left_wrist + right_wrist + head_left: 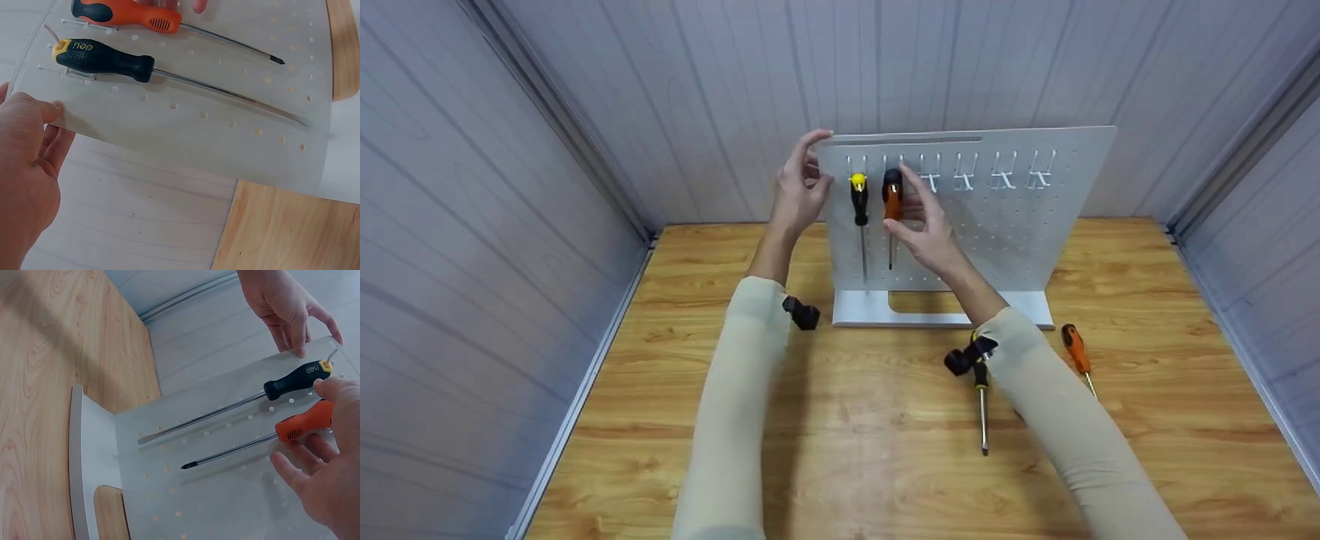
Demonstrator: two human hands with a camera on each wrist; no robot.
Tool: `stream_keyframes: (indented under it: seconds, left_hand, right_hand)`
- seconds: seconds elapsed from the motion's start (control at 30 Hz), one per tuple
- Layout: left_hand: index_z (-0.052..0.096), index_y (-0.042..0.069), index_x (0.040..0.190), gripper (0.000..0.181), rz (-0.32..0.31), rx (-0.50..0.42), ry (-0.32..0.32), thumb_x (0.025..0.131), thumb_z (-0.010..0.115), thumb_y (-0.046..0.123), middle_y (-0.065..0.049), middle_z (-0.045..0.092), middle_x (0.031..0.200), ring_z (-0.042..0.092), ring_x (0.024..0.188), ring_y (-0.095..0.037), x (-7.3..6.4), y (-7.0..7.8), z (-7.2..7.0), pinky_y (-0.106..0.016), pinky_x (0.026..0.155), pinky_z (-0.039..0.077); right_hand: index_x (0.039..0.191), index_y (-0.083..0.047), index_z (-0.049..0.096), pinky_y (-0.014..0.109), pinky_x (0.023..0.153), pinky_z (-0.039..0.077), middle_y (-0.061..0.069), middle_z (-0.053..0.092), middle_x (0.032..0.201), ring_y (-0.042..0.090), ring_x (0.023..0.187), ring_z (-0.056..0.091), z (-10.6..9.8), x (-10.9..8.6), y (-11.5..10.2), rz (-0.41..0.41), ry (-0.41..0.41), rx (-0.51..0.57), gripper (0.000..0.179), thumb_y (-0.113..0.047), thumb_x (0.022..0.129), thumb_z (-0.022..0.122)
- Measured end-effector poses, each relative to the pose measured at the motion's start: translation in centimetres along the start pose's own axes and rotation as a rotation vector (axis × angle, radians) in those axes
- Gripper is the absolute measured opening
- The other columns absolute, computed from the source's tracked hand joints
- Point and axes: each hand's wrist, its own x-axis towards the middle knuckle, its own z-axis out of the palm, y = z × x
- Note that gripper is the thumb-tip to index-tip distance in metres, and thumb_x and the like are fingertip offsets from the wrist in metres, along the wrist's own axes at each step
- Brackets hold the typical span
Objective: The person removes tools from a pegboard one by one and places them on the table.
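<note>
My left hand (799, 195) grips the upper left edge of a white pegboard (1005, 240), thumb on the front face. At an orange screwdriver with a black cap (893, 196), my right hand (928, 229) has its thumb and fingers about the handle. That screwdriver points down along the board, its Phillips tip (190, 466) showing in the right wrist view. Left of it hangs a black screwdriver with a yellow end (107, 59), a white hook's tip poking through its handle and its flat blade pointing down.
Several bare white hooks (1003, 178) line the board's upper right. On the wooden table (675, 420), a black and yellow screwdriver (983, 412) and another orange screwdriver (1076, 349) lie near my right forearm. Light panel walls (472, 262) enclose the sides and back.
</note>
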Motion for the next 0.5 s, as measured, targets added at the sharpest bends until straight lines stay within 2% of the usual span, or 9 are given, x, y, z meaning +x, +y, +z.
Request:
stream_keyframes:
  seconds: [0.27, 0.5]
  left_hand:
    - [0.056, 0.018, 0.159, 0.059, -0.023, -0.030, -0.001, 0.107, 0.064, -0.008, -0.012, 0.069, 0.118, 0.068, 0.098, -0.018, -0.19, 0.11, -0.08, -0.032, 0.091, 0.060]
    - [0.055, 0.019, 0.160, 0.060, -0.021, -0.022, -0.006, 0.108, 0.064, -0.007, -0.014, 0.070, 0.120, 0.069, 0.100, -0.020, -0.12, 0.01, -0.12, -0.038, 0.095, 0.063]
  right_hand:
    - [0.175, -0.008, 0.035, 0.052, 0.118, 0.055, 0.026, 0.057, 0.156, 0.036, 0.131, 0.063, 0.11, 0.34, 0.09, -0.015, -0.005, 0.001, 0.080, -0.005, 0.106, 0.075]
    - [0.172, -0.015, 0.040, 0.045, 0.112, 0.059, 0.023, 0.061, 0.150, 0.033, 0.127, 0.066, 0.34, 0.47, -0.07, 0.028, 0.021, 0.027, 0.077, -0.007, 0.105, 0.077]
